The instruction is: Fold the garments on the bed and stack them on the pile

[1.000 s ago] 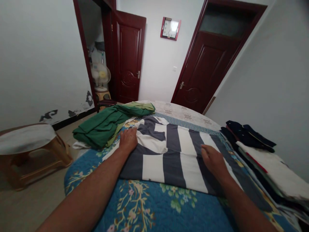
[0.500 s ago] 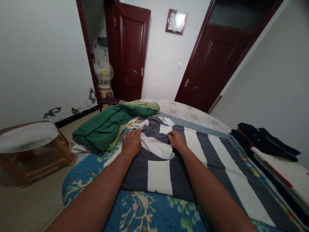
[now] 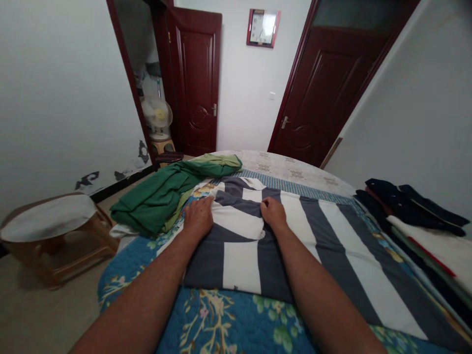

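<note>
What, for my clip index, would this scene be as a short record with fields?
Left hand: on the striped cloth, grip unclear
Right hand: curled, fingertips at the striped cloth, grip unclear
Cloth: dark grey and white, spread out, creased between the hands
Beneath: blue floral cover
Left side: crumpled green cloth, stool
Right side: folded clothes stack
Background: wall clock

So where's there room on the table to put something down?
Bare bits: the pale tablecloth beyond the striped cloth, and the blue floral cover on its near side. It's crowded left with green cloth, right with folded clothes, and mid-table around the left hand and right hand.
</note>
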`<action>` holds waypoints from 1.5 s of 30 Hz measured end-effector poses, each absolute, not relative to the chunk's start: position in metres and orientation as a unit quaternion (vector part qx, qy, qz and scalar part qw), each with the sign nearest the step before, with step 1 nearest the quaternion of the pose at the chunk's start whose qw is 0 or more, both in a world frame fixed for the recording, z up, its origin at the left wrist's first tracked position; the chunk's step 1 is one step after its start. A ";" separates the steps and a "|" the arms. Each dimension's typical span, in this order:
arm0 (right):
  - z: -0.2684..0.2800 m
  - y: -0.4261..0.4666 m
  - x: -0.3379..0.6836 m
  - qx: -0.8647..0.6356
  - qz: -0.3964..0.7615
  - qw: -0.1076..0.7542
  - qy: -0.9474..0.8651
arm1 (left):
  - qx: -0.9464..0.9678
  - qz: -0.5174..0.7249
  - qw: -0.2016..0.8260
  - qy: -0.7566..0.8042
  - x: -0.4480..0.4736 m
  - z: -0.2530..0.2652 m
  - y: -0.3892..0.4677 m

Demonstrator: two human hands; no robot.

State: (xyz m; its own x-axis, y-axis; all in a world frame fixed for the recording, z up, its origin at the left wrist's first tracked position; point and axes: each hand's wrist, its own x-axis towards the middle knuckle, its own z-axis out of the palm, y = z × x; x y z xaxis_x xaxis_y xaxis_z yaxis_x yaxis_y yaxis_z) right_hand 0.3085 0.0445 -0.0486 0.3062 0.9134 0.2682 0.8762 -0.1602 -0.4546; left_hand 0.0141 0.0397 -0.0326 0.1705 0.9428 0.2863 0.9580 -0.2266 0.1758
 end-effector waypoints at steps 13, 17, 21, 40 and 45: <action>-0.047 0.041 0.300 -0.748 0.045 0.273 -0.603 | -0.720 -0.116 -0.039 -0.683 0.052 -0.007 0.094; -0.046 0.040 0.299 -0.737 0.050 0.292 -0.608 | -0.710 -0.158 -0.081 -0.682 0.053 -0.016 0.101; -0.047 0.040 0.298 -0.732 0.056 0.315 -0.602 | -0.683 -0.258 -0.096 -0.677 0.052 -0.023 0.103; -0.047 0.041 0.296 -0.744 0.044 0.293 -0.599 | -0.776 -0.289 0.079 -0.556 0.055 -0.015 0.093; -0.047 0.041 0.295 -0.746 0.039 0.294 -0.596 | -0.828 -0.152 0.021 -0.540 0.068 -0.023 0.071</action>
State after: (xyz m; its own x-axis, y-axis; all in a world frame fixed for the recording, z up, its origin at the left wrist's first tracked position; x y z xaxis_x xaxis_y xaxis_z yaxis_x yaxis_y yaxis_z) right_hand 0.2946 0.0410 -0.0471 0.2860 0.9125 0.2926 0.8669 -0.1163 -0.4846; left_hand 0.0682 0.0708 -0.0233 0.3718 0.8870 0.2738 0.8997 -0.4169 0.1290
